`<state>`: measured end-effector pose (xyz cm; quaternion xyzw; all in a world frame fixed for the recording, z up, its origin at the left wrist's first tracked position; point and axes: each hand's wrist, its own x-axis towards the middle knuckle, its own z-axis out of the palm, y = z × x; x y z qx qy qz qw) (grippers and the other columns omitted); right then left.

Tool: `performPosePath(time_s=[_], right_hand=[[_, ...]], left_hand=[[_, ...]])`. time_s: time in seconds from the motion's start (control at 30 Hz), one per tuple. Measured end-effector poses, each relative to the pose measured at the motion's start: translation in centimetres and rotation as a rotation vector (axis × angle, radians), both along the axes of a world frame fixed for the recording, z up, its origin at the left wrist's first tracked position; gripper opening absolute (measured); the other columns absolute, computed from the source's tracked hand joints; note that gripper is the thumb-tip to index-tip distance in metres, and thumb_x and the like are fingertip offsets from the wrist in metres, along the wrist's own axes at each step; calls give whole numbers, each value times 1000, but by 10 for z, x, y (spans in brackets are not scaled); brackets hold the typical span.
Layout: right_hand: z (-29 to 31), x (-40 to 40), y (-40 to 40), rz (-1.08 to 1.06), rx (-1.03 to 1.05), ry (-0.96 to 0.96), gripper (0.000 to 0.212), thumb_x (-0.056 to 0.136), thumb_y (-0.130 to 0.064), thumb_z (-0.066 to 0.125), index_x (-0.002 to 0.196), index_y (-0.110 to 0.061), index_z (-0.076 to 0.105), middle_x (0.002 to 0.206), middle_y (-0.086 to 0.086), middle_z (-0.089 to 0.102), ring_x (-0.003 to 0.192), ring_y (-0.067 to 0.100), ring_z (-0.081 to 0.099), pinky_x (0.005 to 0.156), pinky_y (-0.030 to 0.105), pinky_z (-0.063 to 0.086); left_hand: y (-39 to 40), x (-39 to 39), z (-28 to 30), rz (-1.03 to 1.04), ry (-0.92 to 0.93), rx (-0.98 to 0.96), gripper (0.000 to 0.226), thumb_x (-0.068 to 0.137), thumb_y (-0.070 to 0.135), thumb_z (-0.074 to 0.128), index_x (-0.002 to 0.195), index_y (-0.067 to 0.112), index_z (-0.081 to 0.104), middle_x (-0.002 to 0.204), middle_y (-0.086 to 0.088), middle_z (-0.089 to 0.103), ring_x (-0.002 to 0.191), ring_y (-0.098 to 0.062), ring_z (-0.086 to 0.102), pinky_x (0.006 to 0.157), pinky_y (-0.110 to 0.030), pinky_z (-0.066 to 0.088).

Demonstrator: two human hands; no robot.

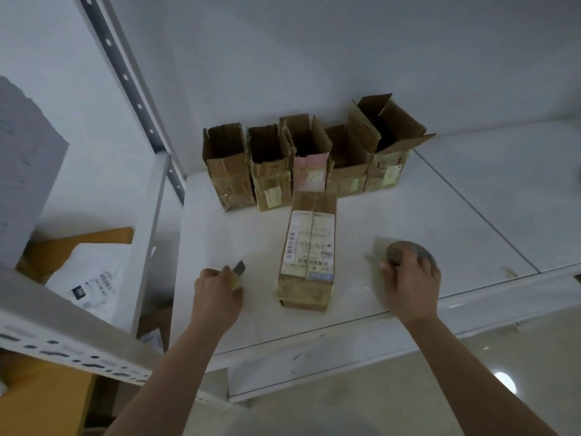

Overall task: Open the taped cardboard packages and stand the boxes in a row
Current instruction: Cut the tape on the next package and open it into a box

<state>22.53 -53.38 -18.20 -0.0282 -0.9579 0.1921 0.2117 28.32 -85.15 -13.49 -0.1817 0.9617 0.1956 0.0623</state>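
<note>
1. At lower left of centre, the left hand (217, 287) has its fingers curled round a yellow-handled utility knife (238, 272); the blade end pokes up and to the right, towards the sealed package.
2. In the middle of the frame, the sealed package (309, 251) lies flat on the white shelf (440, 215), label side up. Its long axis runs from the near edge of the shelf towards the back, one short end facing the person and the other almost touching the row behind it. Tape runs lengthwise down the middle of the label.
3. Behind it, along the upper middle of the frame, five opened boxes (314, 158) stand upright in a row, side by side, flaps open at the top.
4. At lower right, the right hand (408, 284) rests on a grey roundish object (415, 253) lying on the shelf, fingers bent over it; motion blur hides whether they truly grip it, and what it is cannot be told.
5. Judging by this layout, the step in hand is the opening of the last package: five are done, one remains taped.
6. The next move likely calls for steadying the package with the right hand and drawing the blade shallowly along the tape seam, then standing it at an end of the row.
</note>
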Motion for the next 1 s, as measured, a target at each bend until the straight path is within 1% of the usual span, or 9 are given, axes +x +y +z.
performPosePath(time_s=[0.13, 0.2, 0.27, 0.37, 0.5, 0.6, 0.67, 0.77, 1.0], right_hand=[[25, 10, -10, 103, -102, 88, 44, 93, -42, 39, 110, -9, 62, 105, 8, 66, 101, 35, 57, 91, 41, 37], [37, 22, -23, 204, -293, 26, 47, 95, -45, 39, 112, -8, 63, 104, 4, 65, 97, 24, 58, 87, 37, 44], [43, 38, -38, 285, -524, -78, 58, 93, -59, 36, 116, -13, 63, 106, -3, 65, 96, 8, 59, 83, 26, 49], [44, 58, -57, 418, -825, -209, 69, 88, -73, 36, 124, -20, 61, 117, -11, 67, 111, 3, 61, 90, 23, 49], [65, 67, -74, 510, -976, -251, 61, 93, -63, 41, 131, -20, 59, 123, -13, 67, 118, 5, 60, 95, 22, 50], [90, 67, -84, 429, -1049, -187, 42, 95, -49, 51, 114, -16, 68, 106, -13, 73, 104, 1, 66, 85, 18, 54], [102, 65, -89, 377, -1069, -166, 35, 85, -47, 58, 106, -22, 69, 98, -12, 75, 96, 0, 68, 78, 15, 54], [110, 62, -92, 340, -1010, -123, 31, 78, -51, 63, 103, -34, 66, 98, -14, 74, 94, 0, 69, 79, 19, 55], [120, 68, -92, 261, -733, 31, 49, 78, -65, 52, 111, -32, 65, 90, -30, 66, 82, -12, 64, 72, 11, 52]], left_hand=[[7, 8, 7, -26, 334, 274, 40, 93, 1, 55, 131, 12, 59, 133, -10, 54, 121, -26, 51, 99, -28, 39], [14, 14, 11, -72, 367, 553, 52, 86, -6, 53, 128, 25, 57, 129, 2, 58, 118, -6, 55, 101, -25, 41], [25, 23, 7, -174, 300, 748, 61, 77, 6, 53, 133, 29, 51, 135, 11, 54, 125, 8, 46, 110, -31, 40], [42, 35, -5, -328, 246, 930, 80, 71, 15, 50, 149, 21, 33, 148, 10, 46, 139, -10, 39, 114, -43, 34], [59, 38, 3, -355, 325, 1098, 73, 86, 29, 54, 153, 15, 29, 152, 5, 43, 142, -16, 36, 116, -52, 30], [77, 37, 30, -162, 438, 1121, 71, 84, 60, 55, 142, 19, 49, 132, 10, 62, 125, -8, 55, 102, -40, 48], [88, 34, 50, -33, 510, 1113, 69, 81, 65, 61, 130, 17, 59, 115, 10, 70, 108, -2, 64, 85, -23, 54], [97, 26, 65, 59, 591, 1013, 51, 79, 53, 71, 115, 17, 66, 100, 11, 73, 91, 2, 67, 70, -13, 51], [101, 24, 73, 101, 700, 989, 25, 83, 31, 74, 104, 17, 73, 86, 10, 75, 82, -4, 70, 66, -15, 53]])
